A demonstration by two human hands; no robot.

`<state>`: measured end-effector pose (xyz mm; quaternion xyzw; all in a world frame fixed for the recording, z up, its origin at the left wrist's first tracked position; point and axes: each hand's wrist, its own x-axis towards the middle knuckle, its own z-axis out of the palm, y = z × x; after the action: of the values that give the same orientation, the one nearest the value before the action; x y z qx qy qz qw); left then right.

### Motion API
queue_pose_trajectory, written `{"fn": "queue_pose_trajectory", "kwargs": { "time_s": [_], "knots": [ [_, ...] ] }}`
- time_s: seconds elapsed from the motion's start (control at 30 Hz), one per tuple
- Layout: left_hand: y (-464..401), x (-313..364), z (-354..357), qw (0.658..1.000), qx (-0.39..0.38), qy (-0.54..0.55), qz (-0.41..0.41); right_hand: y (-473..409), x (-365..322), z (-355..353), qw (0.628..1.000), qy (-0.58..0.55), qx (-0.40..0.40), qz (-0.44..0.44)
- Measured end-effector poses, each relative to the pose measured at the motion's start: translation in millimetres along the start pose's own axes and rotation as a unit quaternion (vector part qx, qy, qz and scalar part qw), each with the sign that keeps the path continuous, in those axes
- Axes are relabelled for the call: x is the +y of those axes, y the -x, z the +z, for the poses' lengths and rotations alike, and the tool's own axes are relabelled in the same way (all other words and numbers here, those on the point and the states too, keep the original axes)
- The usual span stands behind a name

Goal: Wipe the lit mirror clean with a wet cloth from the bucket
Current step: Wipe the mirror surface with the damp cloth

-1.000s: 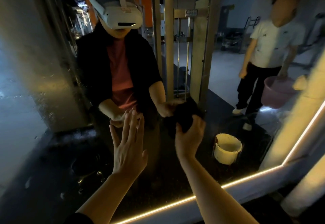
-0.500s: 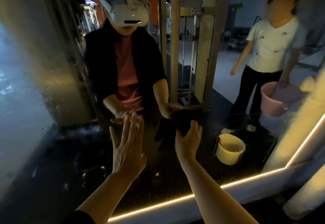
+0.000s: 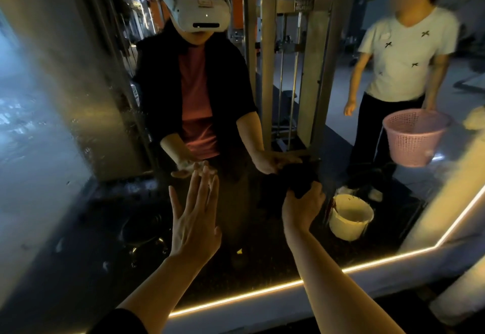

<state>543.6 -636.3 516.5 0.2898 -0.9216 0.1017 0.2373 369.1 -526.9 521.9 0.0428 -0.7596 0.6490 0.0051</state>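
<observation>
Filling almost the whole view, the lit mirror (image 3: 78, 202) is seen with a glowing light strip (image 3: 262, 294) running along its lower edge and rising at the lower right corner. Streaks and droplets are visible on the glass toward its left edge. Left of centre, the left hand (image 3: 194, 218) is held up flat before the glass with its fingers straight and close together, nothing being grasped; whether the fingertips touch the glass cannot be told. Above it, the reflection of the person (image 3: 202, 84) in a white headset, a dark jacket and a pink top is shown. Right of centre, the right hand (image 3: 301, 205) is raised to the mirror, its fingers curled round a dark cloth (image 3: 299, 176), which is bunched against the glass near the middle of the mirror. Just to the right of that hand, a white bucket (image 3: 350, 215) is reflected standing on the dark floor (image 3: 275, 255). Toward the mirror's right edge, a second person (image 3: 401, 66) in a white shirt is reflected, with a pink basket (image 3: 414, 137) held at the side.
</observation>
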Motion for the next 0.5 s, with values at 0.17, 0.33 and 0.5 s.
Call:
{"fn": "queue_pose_trajectory", "kwargs": {
  "time_s": [0.17, 0.33, 0.5],
  "knots": [
    [0.5, 4.1, 6.1, 1.000, -0.013, -0.004, 0.003, 5.0, -1.0, 3.4, 0.999, 0.026, -0.016, 0.017],
    [-2.2, 11.3, 11.3, 0.999, -0.026, -0.016, 0.025, 19.9, 19.0, 13.3, 0.996, -0.022, -0.086, 0.017],
    [-5.3, 13.2, 15.7, 0.999, -0.026, -0.030, 0.032, -27.4, 8.1, -10.3, 0.997, -0.017, 0.045, 0.068]
  ]
}}
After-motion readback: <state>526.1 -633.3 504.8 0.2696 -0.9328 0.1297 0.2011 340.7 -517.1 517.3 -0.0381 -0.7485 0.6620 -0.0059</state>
